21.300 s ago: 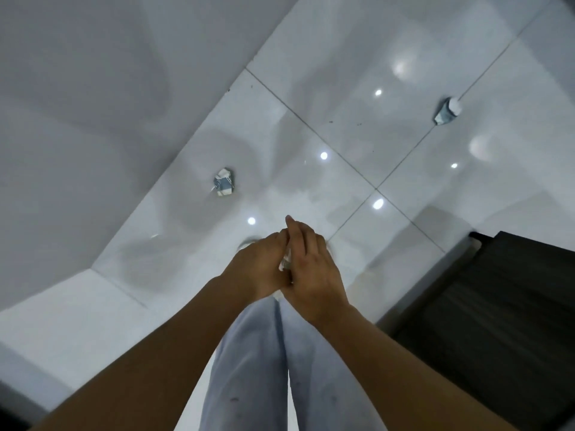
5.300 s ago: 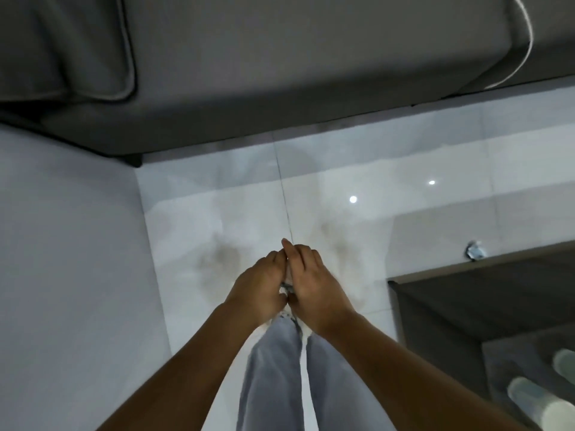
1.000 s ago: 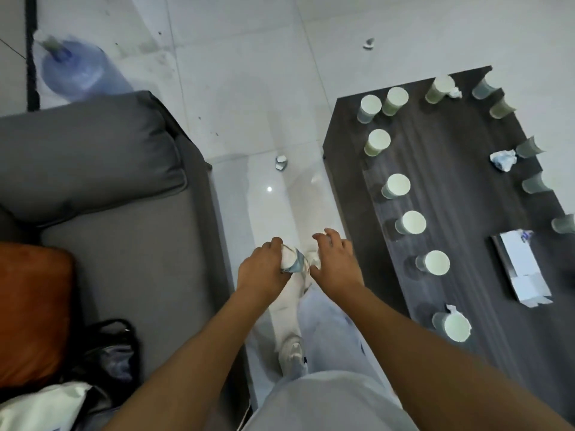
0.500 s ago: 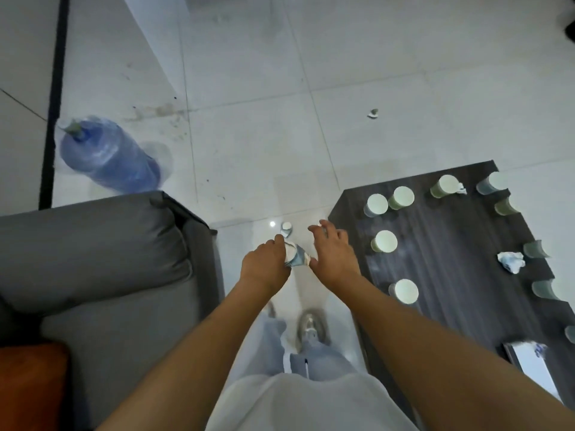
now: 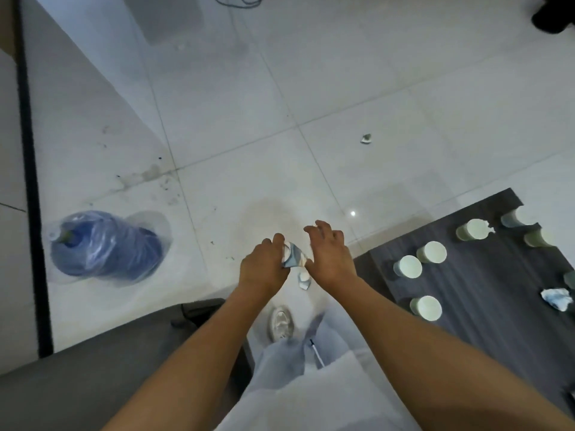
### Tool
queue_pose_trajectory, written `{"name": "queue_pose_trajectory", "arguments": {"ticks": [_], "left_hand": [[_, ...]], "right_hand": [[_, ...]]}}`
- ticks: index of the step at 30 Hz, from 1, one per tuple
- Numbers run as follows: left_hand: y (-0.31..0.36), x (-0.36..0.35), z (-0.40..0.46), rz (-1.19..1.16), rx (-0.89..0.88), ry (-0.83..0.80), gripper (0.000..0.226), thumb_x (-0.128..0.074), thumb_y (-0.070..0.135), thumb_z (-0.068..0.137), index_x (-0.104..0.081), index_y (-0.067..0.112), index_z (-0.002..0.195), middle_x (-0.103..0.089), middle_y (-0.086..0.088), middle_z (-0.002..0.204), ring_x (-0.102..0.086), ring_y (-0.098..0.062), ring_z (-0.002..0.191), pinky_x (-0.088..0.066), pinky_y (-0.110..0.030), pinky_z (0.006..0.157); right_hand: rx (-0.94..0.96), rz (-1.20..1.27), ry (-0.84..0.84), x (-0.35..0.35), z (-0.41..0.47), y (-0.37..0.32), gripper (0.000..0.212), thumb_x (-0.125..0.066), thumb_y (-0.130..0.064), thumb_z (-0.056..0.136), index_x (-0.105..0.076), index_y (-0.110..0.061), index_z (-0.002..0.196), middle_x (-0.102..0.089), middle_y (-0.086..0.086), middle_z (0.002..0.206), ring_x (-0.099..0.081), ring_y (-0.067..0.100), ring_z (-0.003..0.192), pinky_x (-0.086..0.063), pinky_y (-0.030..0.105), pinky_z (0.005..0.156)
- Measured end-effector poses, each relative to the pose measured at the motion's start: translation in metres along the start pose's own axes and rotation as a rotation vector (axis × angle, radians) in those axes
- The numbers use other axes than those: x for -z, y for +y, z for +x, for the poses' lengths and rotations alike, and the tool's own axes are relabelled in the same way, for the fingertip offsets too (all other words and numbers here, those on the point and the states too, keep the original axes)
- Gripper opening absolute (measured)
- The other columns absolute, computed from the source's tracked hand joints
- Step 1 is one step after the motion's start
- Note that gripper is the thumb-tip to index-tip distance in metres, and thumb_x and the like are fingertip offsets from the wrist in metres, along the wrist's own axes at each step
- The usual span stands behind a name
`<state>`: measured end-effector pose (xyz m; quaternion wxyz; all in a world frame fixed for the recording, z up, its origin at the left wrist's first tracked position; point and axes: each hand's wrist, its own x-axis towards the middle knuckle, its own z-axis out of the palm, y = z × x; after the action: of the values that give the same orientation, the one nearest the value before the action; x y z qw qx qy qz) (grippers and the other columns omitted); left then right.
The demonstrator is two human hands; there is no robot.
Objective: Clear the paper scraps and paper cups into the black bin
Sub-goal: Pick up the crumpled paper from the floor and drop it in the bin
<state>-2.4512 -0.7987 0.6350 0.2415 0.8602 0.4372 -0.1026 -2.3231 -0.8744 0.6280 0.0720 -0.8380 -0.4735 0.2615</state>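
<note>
My left hand (image 5: 264, 269) grips a crumpled blue-and-white paper scrap (image 5: 292, 258) in front of my waist. Right beside that scrap hovers my right hand (image 5: 331, 255), fingers spread and loosely bent, holding nothing I can see. Just below my hands a second scrap (image 5: 303, 279) lies on the floor, and a third scrap (image 5: 366, 139) lies farther ahead. Several paper cups (image 5: 407, 266) stand upside down on the dark table (image 5: 485, 290), near a crumpled paper (image 5: 557, 298). The black bin is out of view.
A blue water bottle (image 5: 105, 244) wrapped in plastic lies on the white tiled floor at left. The grey sofa's (image 5: 93, 368) corner is at lower left. A dark object (image 5: 553, 14) fills the top right corner. My shoe (image 5: 281, 321) is between sofa and table.
I have walked forward between sofa and table; the bottle, the table end and the floor scraps have slid nearer. My right hand has drawn slightly away from the held scrap.
</note>
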Motion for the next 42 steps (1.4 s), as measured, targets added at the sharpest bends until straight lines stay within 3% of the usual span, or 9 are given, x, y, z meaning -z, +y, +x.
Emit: {"name": "queue_pose_trajectory", "arguments": {"ticks": [6,12,19,33,42], "left_hand": [[0.01,0.039,0.09,0.028,-0.064,-0.012,0.046,-0.061,0.033,0.086,-0.043,0.017,0.125,-0.056,-0.004,0.11,-0.056,-0.023,0.1,-0.052,-0.036,0.077],[0.05,0.068,0.208,0.127,-0.132,-0.024,0.043,-0.061,0.031,0.085,-0.045,0.016,0.122,-0.054,-0.004,0.111,-0.055,-0.023,0.1,-0.047,-0.032,0.073],[0.143,0.11,0.363,0.182,-0.215,-0.098,0.046,-0.063,0.03,0.085,-0.043,0.016,0.125,-0.054,-0.003,0.116,-0.055,-0.022,0.103,-0.052,-0.036,0.085],[0.294,0.173,0.626,0.315,-0.517,-0.195,0.046,-0.064,0.029,0.083,-0.044,0.017,0.123,-0.056,-0.002,0.114,-0.055,-0.021,0.1,-0.036,-0.026,0.073],[0.397,0.222,0.778,0.474,-0.788,-0.221,0.047,-0.065,0.029,0.083,-0.045,0.017,0.124,-0.057,-0.003,0.116,-0.057,-0.02,0.101,-0.045,-0.027,0.081]], "right_hand": [[-0.073,0.044,0.036,0.036,0.081,0.006,0.067,-0.067,-0.015,0.086,-0.033,-0.022,0.143,-0.025,0.004,0.152,-0.033,0.027,0.131,-0.044,0.038,0.095],[-0.131,0.062,0.059,0.088,0.185,0.057,0.065,-0.064,-0.014,0.086,-0.032,-0.022,0.143,-0.025,0.003,0.151,-0.034,0.027,0.129,-0.046,0.038,0.093],[-0.209,0.089,0.073,0.185,0.305,0.135,0.065,-0.064,-0.016,0.088,-0.031,-0.022,0.143,-0.023,0.004,0.152,-0.033,0.027,0.13,-0.045,0.037,0.096],[-0.488,0.159,0.128,0.323,0.493,0.261,0.064,-0.063,-0.024,0.088,-0.03,-0.022,0.142,-0.026,0.004,0.147,-0.034,0.029,0.126,-0.045,0.037,0.093],[-0.652,0.278,0.247,0.424,0.609,0.322,0.065,-0.065,-0.023,0.087,-0.031,-0.022,0.143,-0.026,0.004,0.149,-0.034,0.029,0.129,-0.047,0.038,0.095]]}}
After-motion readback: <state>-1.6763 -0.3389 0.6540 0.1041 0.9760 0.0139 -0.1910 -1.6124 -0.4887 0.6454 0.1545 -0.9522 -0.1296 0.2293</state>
